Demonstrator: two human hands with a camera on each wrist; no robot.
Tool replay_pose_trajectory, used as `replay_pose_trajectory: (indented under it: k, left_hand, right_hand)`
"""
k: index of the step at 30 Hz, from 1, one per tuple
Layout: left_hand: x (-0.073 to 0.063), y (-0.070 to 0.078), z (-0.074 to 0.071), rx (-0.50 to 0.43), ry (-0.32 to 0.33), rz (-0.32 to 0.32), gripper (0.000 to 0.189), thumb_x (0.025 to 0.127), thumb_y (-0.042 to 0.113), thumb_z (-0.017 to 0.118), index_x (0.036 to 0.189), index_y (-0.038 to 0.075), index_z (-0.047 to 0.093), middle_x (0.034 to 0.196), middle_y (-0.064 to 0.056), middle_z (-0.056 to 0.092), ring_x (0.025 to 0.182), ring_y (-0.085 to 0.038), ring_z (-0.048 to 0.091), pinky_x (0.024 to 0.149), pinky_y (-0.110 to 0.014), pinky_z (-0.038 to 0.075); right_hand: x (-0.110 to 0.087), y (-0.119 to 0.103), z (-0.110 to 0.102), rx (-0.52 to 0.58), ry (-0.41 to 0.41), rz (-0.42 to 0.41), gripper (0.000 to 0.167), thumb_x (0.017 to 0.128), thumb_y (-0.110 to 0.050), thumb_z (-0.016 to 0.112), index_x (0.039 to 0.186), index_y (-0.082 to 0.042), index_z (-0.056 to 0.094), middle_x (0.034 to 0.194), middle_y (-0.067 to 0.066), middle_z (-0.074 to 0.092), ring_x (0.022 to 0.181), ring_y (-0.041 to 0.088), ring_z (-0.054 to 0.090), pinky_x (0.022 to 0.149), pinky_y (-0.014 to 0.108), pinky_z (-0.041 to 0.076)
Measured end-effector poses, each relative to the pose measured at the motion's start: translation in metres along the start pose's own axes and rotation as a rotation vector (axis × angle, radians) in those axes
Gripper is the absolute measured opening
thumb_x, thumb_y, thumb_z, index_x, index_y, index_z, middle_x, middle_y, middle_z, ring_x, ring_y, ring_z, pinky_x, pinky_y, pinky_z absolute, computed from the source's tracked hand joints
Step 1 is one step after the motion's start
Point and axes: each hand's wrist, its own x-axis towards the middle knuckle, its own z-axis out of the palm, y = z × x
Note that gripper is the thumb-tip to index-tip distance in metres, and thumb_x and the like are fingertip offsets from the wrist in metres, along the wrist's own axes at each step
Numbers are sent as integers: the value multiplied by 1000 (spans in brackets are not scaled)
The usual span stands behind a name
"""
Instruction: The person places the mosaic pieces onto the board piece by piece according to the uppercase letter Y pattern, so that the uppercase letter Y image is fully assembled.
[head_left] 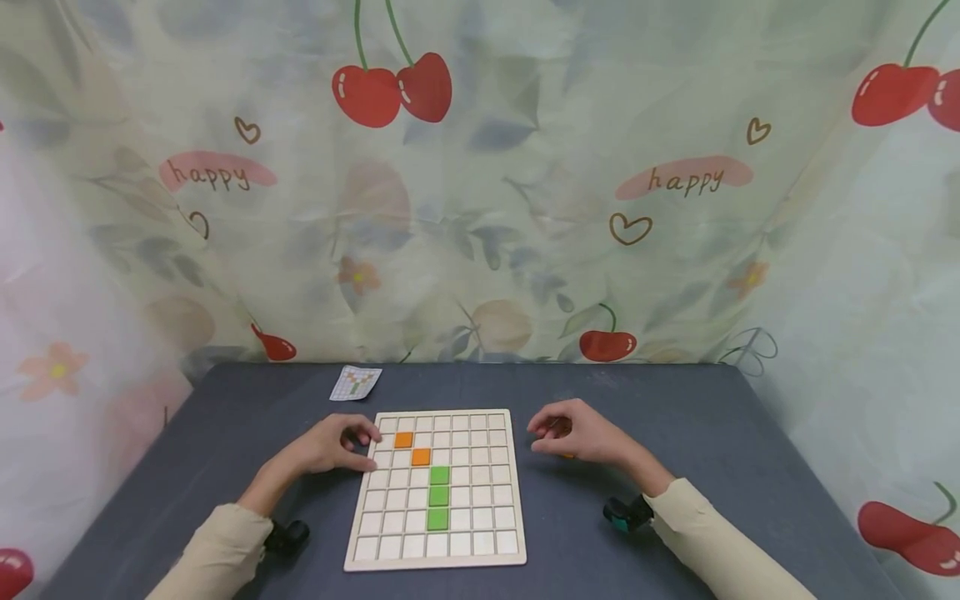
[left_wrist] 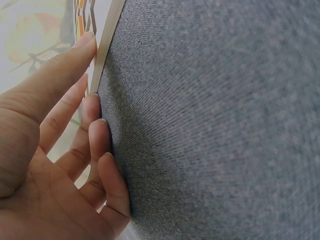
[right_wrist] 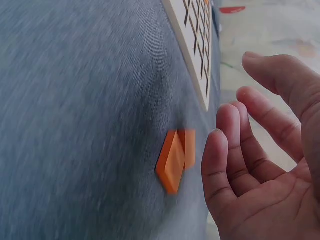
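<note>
One grid board on the grey counter carries two orange tiles and three green tiles in a column; one pattern card lies behind it. Left hand rests against the board's left edge, fingers loosely curled, gripping nothing. Right hand, fingers relaxed and empty, hovers over two loose orange tiles, blurred in the wrist view, mostly hidden in the head view.

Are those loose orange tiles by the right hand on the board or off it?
Off: the orange tiles lie on the grey table, apart from the board.
</note>
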Motion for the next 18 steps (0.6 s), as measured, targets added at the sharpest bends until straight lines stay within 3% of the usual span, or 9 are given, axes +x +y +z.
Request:
replay_pose_trajectory:
  k: [8,18]
  left_hand:
    - [-1,0,0,0,2,-6,35,80,18,90,107,7,71,94,-3,59,86,-23,52,73,-32,42]
    - [0,-1,0,-5,1,-6,36,80,18,90,108,7,70,94,-4,59,86,-23,52,73,-32,43]
  right_hand:
    - [-12,14,-15,-27,11,-7,25,91,-15,79,110,1,73,99,3,69,83,21,64,73,31,54]
    - [-29,29,-27,-61,45,71,30,89,-18,82,110,0,71,102,9,69,86,21,63,78,31,53]
